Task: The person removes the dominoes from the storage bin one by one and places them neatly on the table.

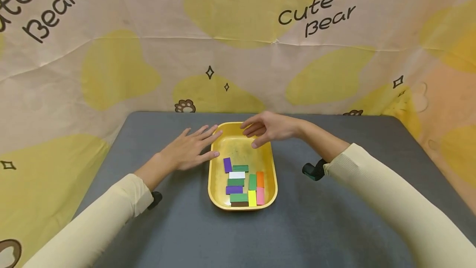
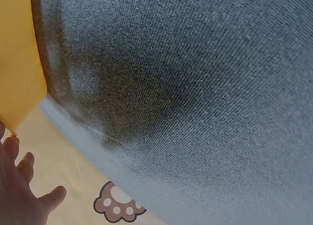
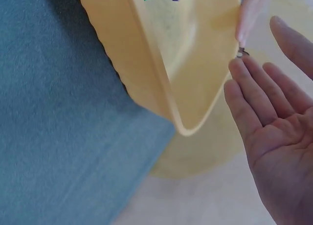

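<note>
A yellow tray (image 1: pixel 243 208) lies lengthwise on the table, holding several small coloured blocks in its near half. Among them are a white block (image 1: pixel 236 175), an orange block (image 1: pixel 260 179), a pink block (image 1: pixel 260 196), a yellow block (image 1: pixel 252 198) and a brown block (image 1: pixel 239 204), along with green and purple ones. My left hand (image 1: pixel 191 148) is spread at the tray's left rim, fingers straight, fingertips at the edge. Over the far right part of the tray hovers my right hand (image 1: pixel 273 127), its fingers loosely bent. The right wrist view shows that palm (image 3: pixel 281 137) bare.
A grey cloth (image 1: pixel 316 226) covers the table. Behind it hangs a patterned fabric backdrop (image 1: pixel 238 65) with yellow patches and lettering. A dark wrist device (image 1: pixel 314 170) shows below the right sleeve, and another (image 1: pixel 155 200) by the left cuff.
</note>
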The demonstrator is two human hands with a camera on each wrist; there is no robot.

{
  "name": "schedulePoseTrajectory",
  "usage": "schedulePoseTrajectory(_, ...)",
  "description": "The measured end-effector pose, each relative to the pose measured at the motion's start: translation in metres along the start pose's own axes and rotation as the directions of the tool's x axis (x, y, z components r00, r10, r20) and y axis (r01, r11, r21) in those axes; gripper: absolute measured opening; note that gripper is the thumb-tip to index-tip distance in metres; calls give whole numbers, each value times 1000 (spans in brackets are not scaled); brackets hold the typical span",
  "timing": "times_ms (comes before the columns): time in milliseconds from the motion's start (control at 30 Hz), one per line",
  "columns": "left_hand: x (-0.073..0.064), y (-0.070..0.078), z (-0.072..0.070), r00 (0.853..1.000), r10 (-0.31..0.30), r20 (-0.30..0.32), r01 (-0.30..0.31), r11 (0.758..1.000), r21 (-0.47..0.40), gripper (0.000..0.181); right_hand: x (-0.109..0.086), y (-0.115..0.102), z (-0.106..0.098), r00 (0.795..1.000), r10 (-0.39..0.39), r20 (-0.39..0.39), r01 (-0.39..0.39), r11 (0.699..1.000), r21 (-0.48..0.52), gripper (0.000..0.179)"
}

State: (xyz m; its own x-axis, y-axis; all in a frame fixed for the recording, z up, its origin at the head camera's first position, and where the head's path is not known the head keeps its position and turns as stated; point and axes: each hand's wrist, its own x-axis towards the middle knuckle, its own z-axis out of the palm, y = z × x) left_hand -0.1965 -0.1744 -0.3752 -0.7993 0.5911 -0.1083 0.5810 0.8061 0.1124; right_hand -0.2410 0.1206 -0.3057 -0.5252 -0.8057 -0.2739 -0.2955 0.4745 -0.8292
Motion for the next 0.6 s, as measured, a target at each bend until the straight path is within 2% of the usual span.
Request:
schedulePoseTrajectory(100, 0, 0, -1, 1000, -2, 6, 2, 1000, -6, 75, 9, 0, 3, 998, 48, 47, -49, 999, 18, 66)
schedulePoseTrajectory(333, 1, 0, -1, 1000, -15, 14, 15, 1000, -3, 73, 27, -1, 8, 984, 136, 118, -132, 991, -35, 67)
schedulePoseTrajectory(600, 0, 1, -1, 1000, -20, 18, 20, 1000, -9, 74, 44, 0, 15, 957, 245, 153, -233, 968, -96, 62)
